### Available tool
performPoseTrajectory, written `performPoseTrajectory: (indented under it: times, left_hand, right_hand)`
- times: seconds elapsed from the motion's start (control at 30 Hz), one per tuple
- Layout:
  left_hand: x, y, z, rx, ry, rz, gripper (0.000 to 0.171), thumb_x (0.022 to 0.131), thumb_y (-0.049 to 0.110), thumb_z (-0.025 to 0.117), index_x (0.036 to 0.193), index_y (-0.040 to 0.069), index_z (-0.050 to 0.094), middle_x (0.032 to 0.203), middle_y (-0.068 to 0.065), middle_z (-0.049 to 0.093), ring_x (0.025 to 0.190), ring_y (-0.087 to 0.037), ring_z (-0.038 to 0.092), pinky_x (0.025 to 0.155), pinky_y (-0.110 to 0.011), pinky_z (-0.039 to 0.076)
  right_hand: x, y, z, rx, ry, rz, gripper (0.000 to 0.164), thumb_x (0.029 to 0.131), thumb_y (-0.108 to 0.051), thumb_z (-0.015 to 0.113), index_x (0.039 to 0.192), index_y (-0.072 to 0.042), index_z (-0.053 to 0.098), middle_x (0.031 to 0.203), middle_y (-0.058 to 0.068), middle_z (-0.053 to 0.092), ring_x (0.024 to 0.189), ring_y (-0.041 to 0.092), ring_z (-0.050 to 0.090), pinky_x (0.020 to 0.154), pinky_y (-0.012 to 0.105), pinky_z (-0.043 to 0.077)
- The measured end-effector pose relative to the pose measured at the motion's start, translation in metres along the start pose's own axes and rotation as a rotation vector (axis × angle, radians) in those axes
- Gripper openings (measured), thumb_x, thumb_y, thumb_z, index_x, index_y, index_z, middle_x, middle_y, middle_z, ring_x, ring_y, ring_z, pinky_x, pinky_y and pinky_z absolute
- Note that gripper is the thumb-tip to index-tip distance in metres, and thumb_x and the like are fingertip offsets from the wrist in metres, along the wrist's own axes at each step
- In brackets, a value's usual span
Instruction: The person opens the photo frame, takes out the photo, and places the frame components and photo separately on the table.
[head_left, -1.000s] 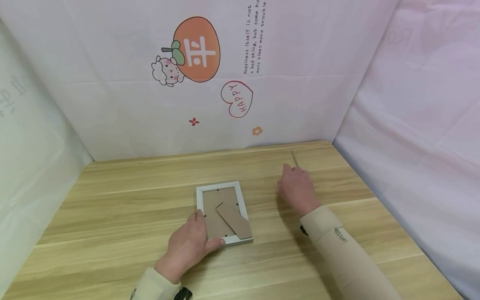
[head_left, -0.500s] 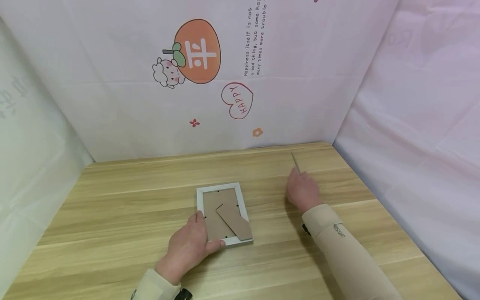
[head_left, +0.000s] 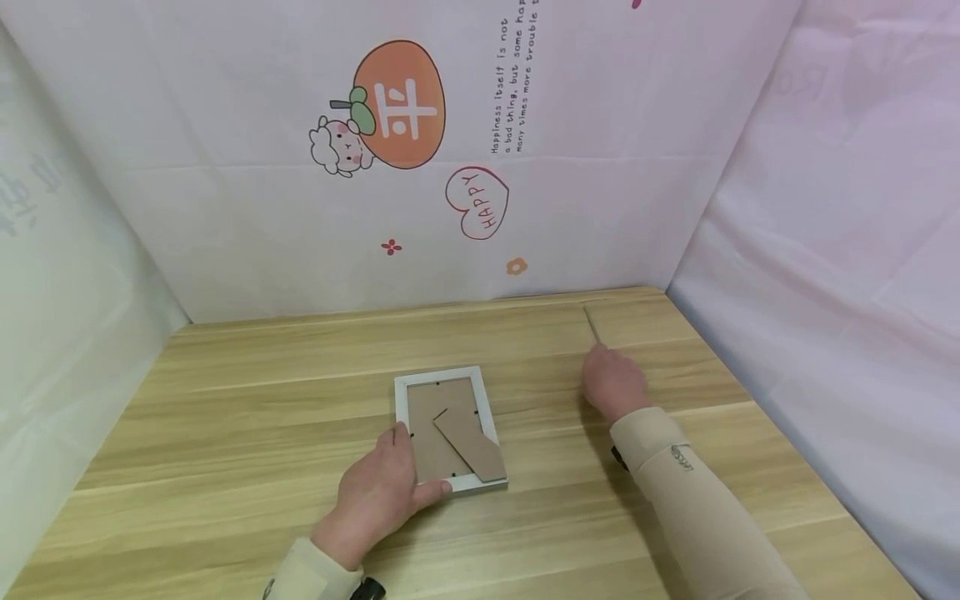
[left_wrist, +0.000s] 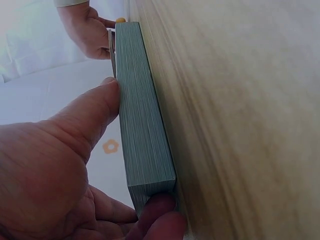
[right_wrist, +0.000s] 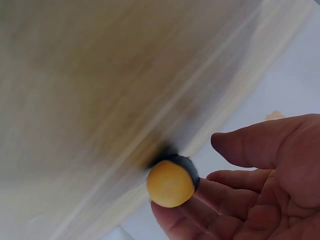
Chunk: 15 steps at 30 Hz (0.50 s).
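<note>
Fingers (right_wrist: 227, 200) — wood-grain tabletop (head_left: 225, 433), white sheeting (head_left: 225, 242)

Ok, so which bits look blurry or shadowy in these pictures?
Right wrist view: the table is smeary and streaky, while the yellow-ended tool looks clearer; head view: a soft shadow falls on the table, just left of the right sleeve; left wrist view: the wood goes fuzzy on the right, but the picture frame shows its fine lines.
</note>
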<state>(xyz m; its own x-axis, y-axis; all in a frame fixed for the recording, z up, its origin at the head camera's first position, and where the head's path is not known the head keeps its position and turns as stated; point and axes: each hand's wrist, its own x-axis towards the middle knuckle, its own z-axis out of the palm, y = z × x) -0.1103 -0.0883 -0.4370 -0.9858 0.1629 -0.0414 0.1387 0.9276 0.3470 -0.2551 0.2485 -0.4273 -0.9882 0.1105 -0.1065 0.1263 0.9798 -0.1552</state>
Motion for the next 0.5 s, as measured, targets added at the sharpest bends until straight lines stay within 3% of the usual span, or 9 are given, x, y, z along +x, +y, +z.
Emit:
performPoseTrajectory:
  times: [0.33, 0.5]
  left_hand:
    - [-0.0002, 0.0003, -0.0011, -0.002, -0.006, -0.003, 0.112, 0.074, 0.065, 0.071, 0.142, -0.017, 0.033, 0.141, -0.034, 0.044, 0.109, -0.039, 0.059, 0.072, -0.047, 0.055]
    - [-0.0006, 0.0006, -0.002, -0.001, -0.006, -0.003, 0.112, 0.074, 0.065, 0.07, 0.142, -0.016, 0.033, 0.141, -0.033, 0.044, 0.109, -0.039, 0.059, 0.071, -0.046, 0.055]
  right_hand:
    - [0.0, 0.0097, -0.0013, -0.01, 0.004, -0.061, 0.019, 0.091, -0.002, 0.038, 0.093, 0.003, 0.056, 0.09, 0.022, 0.062, 0.077, 0.035, 0.059, 0.06, 0.051, 0.052]
    - [-0.0008, 0.0112, -0.0007, -0.024, 0.02, -0.068, 0.023, 0.094, -0.005, 0.037, 0.098, 0.004, 0.057, 0.095, 0.025, 0.062, 0.083, 0.038, 0.06, 0.064, 0.052, 0.053]
